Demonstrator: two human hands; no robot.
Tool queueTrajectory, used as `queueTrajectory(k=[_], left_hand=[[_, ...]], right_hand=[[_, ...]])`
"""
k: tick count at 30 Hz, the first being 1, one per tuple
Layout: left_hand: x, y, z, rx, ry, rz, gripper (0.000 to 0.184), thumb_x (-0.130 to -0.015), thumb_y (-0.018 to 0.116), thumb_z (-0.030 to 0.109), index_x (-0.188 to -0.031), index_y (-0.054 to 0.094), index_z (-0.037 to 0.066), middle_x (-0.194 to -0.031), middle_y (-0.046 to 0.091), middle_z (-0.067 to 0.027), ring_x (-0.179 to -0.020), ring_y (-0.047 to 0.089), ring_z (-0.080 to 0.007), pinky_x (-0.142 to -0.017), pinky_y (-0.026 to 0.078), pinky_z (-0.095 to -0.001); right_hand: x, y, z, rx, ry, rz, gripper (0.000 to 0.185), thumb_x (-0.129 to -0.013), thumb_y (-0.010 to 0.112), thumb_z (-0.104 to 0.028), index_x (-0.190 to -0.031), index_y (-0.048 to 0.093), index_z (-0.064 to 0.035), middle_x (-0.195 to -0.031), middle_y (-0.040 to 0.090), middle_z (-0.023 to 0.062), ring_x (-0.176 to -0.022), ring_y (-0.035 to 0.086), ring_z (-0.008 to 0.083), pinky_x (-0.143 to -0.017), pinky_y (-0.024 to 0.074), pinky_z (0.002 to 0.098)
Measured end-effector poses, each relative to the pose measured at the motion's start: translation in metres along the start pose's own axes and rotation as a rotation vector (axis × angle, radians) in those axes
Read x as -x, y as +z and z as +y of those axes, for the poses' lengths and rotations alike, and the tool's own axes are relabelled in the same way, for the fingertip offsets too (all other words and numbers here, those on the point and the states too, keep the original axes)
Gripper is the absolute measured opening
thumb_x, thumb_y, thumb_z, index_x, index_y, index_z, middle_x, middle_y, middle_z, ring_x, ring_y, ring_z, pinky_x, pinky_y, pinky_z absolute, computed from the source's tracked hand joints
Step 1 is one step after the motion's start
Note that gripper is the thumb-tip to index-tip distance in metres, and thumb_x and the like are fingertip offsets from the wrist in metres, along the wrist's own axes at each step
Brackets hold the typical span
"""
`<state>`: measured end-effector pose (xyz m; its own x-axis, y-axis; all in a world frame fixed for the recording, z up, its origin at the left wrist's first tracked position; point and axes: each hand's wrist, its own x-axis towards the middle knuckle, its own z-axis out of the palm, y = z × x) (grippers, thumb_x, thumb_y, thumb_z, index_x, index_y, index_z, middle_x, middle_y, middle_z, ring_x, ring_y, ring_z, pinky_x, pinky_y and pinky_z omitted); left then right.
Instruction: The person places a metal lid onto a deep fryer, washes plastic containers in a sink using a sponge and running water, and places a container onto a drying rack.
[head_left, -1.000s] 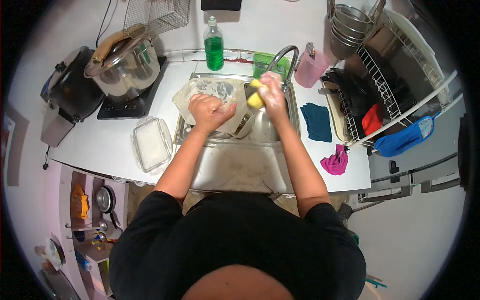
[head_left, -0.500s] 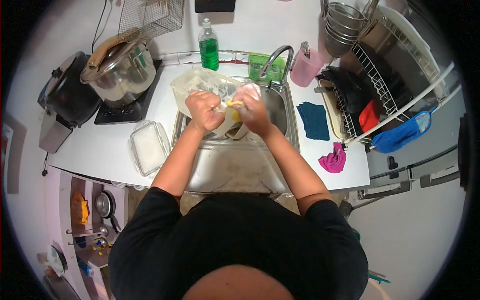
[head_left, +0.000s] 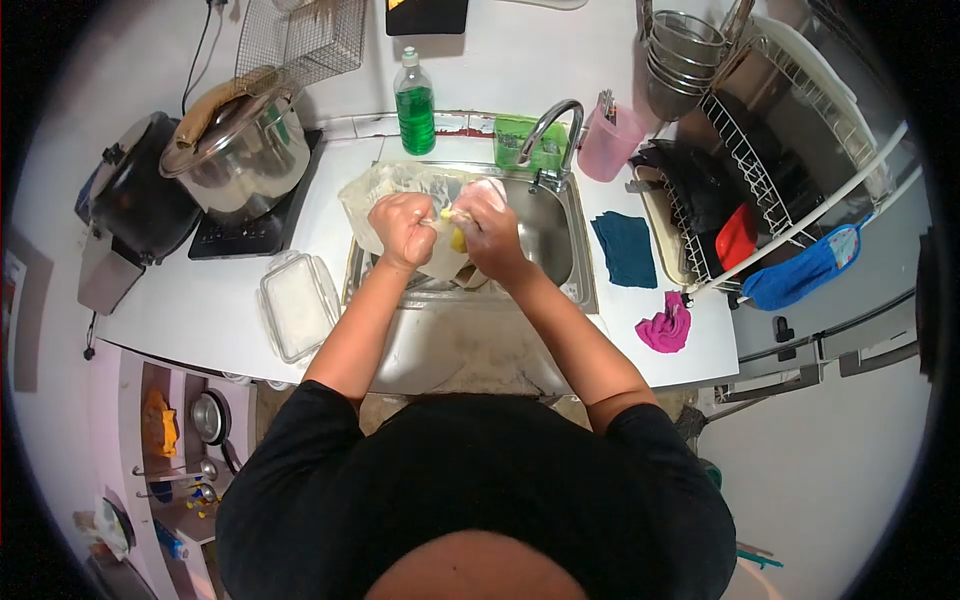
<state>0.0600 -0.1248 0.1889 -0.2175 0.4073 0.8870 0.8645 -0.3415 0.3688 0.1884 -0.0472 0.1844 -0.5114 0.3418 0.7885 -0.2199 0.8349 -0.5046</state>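
Observation:
My left hand (head_left: 402, 230) is closed in a fist over the sink (head_left: 548, 235), its thumb side toward the other hand. Against it spreads a cloudy, translucent plastic piece (head_left: 362, 195), wet and soapy; whether it is a bag or a container I cannot tell. My right hand (head_left: 490, 235) is closed on a yellow sponge (head_left: 459, 241), with a pinkish-white patch of suds or cloth behind the fingers. The sponge meets the plastic between both fists. Under the hands other items lie in the basin, mostly hidden.
A curved faucet (head_left: 553, 130) rises behind the sink. Green dish soap (head_left: 415, 108) stands at the back. Left are a clear lidded container (head_left: 300, 308) and a steel pot (head_left: 245, 150). Right are a pink cup (head_left: 610, 142), a teal cloth (head_left: 625, 248), a magenta cloth (head_left: 665, 323) and a dish rack (head_left: 745, 160).
Both fists stay closed and close together, with the right shifting slightly left and the sponge nearer the left thumb. The view has tilted slightly.

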Motion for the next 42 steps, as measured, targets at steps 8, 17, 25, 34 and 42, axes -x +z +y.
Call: queueTrajectory(k=[8,17,25,34,42], left_hand=[[-0.004,0.001,0.005,0.005,-0.03,0.019,0.015,-0.05,0.043,0.021,-0.048,0.039,0.007,-0.046,0.039,-0.012,-0.041,0.039,-0.0313,-0.041,0.031,-0.0366],[-0.005,0.002,0.01,-0.009,-0.108,0.053,0.014,-0.05,0.043,0.02,-0.048,0.039,0.006,-0.046,0.038,-0.0127,-0.041,0.039,-0.0312,-0.04,0.03,-0.036],[-0.011,0.0,0.007,0.003,-0.047,0.043,0.019,-0.049,0.044,0.02,-0.049,0.035,0.003,-0.047,0.034,-0.0131,-0.04,0.034,-0.0289,-0.04,0.026,-0.0338],[-0.015,-0.007,0.013,0.012,-0.035,0.042,0.015,-0.046,0.042,0.02,-0.047,0.037,0.006,-0.045,0.036,-0.0117,-0.041,0.039,-0.031,-0.041,0.031,-0.0345],[-0.015,-0.008,0.008,-0.04,0.007,0.04,0.015,-0.046,0.043,0.02,-0.047,0.036,0.006,-0.045,0.036,-0.0109,-0.04,0.037,-0.031,-0.04,0.03,-0.035]], right_hand=[[-0.007,-0.003,0.0,0.065,-0.171,0.049,0.02,-0.065,0.053,0.005,-0.083,0.053,-0.0051,-0.082,0.053,0.0152,-0.084,0.051,0.0354,-0.084,0.0382,0.0463],[-0.01,-0.003,-0.002,0.031,-0.237,0.075,0.019,-0.065,0.055,0.004,-0.081,0.054,-0.0058,-0.079,0.054,0.0133,-0.083,0.051,0.0347,-0.085,0.0384,0.0444],[-0.013,-0.003,-0.011,0.105,-0.274,0.018,0.015,-0.067,0.062,-0.002,-0.08,0.054,-0.0055,-0.082,0.054,0.0122,-0.082,0.053,0.0315,-0.085,0.0378,0.0461],[-0.015,-0.008,-0.003,-0.004,-0.1,0.124,0.011,-0.065,0.057,0.001,-0.076,0.055,-0.0018,-0.078,0.054,0.0138,-0.079,0.053,0.0317,-0.073,0.0434,0.0388],[-0.024,-0.01,-0.016,0.064,-0.121,0.038,0.01,-0.065,0.055,0.001,-0.075,0.054,-0.0024,-0.077,0.054,0.0143,-0.08,0.052,0.0333,-0.073,0.0421,0.0398]])
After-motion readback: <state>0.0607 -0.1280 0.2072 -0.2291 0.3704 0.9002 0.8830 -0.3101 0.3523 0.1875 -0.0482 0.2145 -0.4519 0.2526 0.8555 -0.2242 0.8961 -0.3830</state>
